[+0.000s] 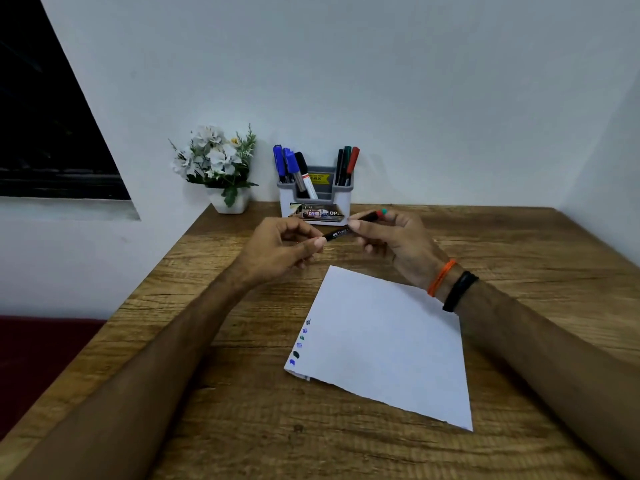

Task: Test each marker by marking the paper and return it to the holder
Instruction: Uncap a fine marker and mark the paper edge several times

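Both hands are raised a little above the brown wooden table, in front of the holder. Between them is a thin black marker with a green end cap, lying almost level, with the green end higher and to the right. The left hand pinches the left end of this marker with thumb and fingertips; the other fingers are curled under. The right hand grips the right part of the marker, its fingers curled around the barrel near the green end. On the right wrist are an orange thread band and a black band.

Near to the person, a white sheet of paper lies flat on the table, turned at an angle. Along its left edge there is a row of small test marks in blue, green and dark ink.

At the far side, against the pale wall, stands a grey and white plastic marker holder. Its left compartment has blue and black markers, its right compartment has thin black, green and red markers. Left of the holder, well apart from the paper, is a small white pot with white artificial flowers.
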The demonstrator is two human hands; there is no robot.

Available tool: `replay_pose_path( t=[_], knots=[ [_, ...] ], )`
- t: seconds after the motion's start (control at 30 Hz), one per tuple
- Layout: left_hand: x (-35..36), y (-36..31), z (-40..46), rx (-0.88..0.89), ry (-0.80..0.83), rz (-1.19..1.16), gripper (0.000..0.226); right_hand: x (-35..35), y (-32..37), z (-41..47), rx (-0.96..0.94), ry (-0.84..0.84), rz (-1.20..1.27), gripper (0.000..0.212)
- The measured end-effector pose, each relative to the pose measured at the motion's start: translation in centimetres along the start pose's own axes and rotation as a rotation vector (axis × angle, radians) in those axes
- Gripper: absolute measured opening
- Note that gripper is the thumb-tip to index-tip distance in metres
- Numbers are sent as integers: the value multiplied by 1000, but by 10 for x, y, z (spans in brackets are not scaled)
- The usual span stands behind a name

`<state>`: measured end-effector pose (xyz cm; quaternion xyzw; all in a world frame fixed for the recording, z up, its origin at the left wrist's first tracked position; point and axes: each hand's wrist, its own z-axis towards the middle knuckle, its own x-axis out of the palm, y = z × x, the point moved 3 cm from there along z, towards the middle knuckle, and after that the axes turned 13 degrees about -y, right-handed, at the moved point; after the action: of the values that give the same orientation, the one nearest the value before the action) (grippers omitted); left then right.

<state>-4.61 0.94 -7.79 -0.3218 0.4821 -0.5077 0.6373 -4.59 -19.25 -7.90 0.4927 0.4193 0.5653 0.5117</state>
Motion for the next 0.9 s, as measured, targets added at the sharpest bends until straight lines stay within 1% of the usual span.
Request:
replay_pose_path(
  t=[0.07, 0.13, 0.17, 0.27, 0.37, 0.5, 0.6, 0.73, 0.8, 0.9],
  knots=[
    [2, -1, -1, 22, 35, 42, 19, 4, -3, -1, 4, 0, 0, 27],
    [4, -4, -2, 70, 64, 96, 15, 8, -5, -5, -3, 21, -40, 33],
    [6, -6, -3, 91, 73, 116, 14, 11, -6, -7, 5, 34, -51, 33],
    [9, -10, -5, 139, 90, 184, 12, 16, -9, -11, 10, 62, -61, 15],
    [12, -12, -7, 204, 106, 304, 13, 18, -9, -13, -23, 61, -55, 9],
    [16, -14, -11, 291, 131, 413, 18, 20, -12, -14, -29, 34, -76, 17],
    [20, -15, -14, 315, 166, 441, 14, 24, -13, -17, -51, 69, -77, 21],
    [26, -15, -19, 355, 199, 401, 13, 26, -14, -19, -51, 59, -98, 28],
    [27, -16, -20, 382, 183, 400, 15, 25, -13, -19, -22, 58, -89, 34],
    [28, -20, -21, 420, 154, 382, 17, 26, -12, -18, 16, 82, -47, 35]
  ],
)
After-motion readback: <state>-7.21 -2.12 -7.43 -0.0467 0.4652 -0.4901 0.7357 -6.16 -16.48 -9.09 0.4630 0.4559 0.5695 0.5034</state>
